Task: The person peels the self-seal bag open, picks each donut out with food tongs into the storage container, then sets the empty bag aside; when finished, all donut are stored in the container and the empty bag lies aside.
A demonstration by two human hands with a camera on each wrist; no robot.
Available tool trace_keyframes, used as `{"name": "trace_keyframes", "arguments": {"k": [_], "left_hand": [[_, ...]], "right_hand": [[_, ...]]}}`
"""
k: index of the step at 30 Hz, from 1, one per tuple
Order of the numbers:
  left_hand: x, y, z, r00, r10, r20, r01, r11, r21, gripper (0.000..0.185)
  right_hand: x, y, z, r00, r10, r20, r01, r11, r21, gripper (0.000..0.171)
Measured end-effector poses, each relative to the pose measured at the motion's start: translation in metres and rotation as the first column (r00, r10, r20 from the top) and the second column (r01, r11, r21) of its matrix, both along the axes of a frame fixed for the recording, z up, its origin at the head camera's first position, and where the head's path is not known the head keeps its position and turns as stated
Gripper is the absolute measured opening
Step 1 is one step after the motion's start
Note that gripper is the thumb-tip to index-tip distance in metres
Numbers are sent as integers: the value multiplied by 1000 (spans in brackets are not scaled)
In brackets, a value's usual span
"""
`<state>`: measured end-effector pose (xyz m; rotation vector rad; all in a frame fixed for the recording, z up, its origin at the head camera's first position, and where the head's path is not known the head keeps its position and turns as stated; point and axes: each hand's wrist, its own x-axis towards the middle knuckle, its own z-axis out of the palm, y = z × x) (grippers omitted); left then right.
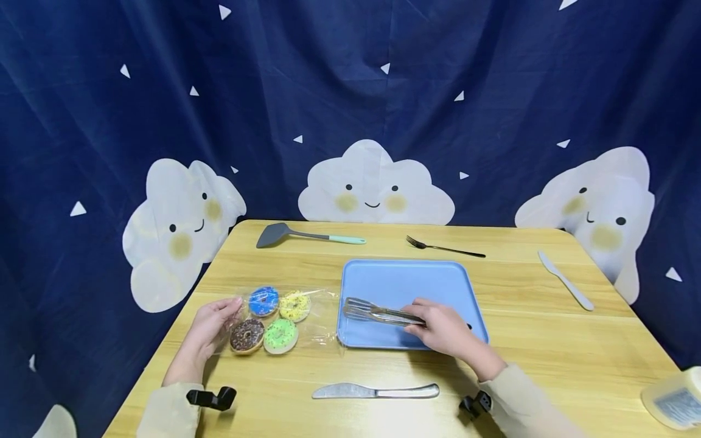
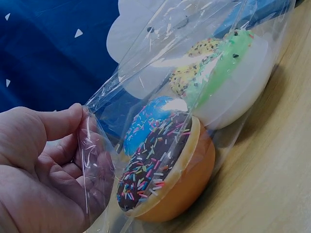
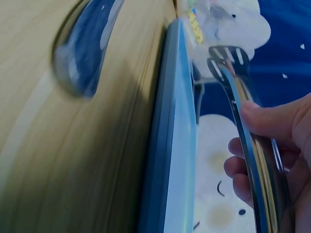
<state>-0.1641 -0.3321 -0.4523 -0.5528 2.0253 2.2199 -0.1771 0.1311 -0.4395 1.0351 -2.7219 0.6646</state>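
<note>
On the pale wood-grain table [image 1: 547, 340]: at the back, a grey-bladed, mint-handled spatula [image 1: 310, 234] and slim black fork [image 1: 446, 249]; to the right, a white knife [image 1: 566, 280]; in front, a silver metal knife [image 1: 376, 392]. Far right, a white labelled container [image 1: 676, 398]. Behind, a dark-blue curtain [image 1: 350, 91] with smiling white clouds [image 1: 372, 182].

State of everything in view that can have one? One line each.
Left hand, pinching bag
Right hand, gripping tongs
Clear bag, donuts inside; sealed or not, can't tell
Donuts, four, bagged
Tongs, held over tray, arms close together
Blue tray, on table
Spatula, lying on table
Fork, lying on table
Metal knife, lying on table
White knife, lying on table
</note>
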Motion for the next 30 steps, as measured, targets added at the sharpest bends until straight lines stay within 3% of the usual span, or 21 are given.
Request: {"name": "trace_keyframes", "arguments": {"k": [14,21,30], "left_hand": [[2,0,-3,1000,5,12,-5,1000,-6,18],[2,0,-4,1000,11,-1,-11,1000,6,16],[3,1,-7,996,-25,-83,27,999,22,13]], "right_hand": [[-8,-41,-4,988,-49,147,44,998,42,29],[-9,-57,-4,995,-28,98,19,996,88,29],[-10,-71,-6,996,23,89,-33,993,116,29]]}}
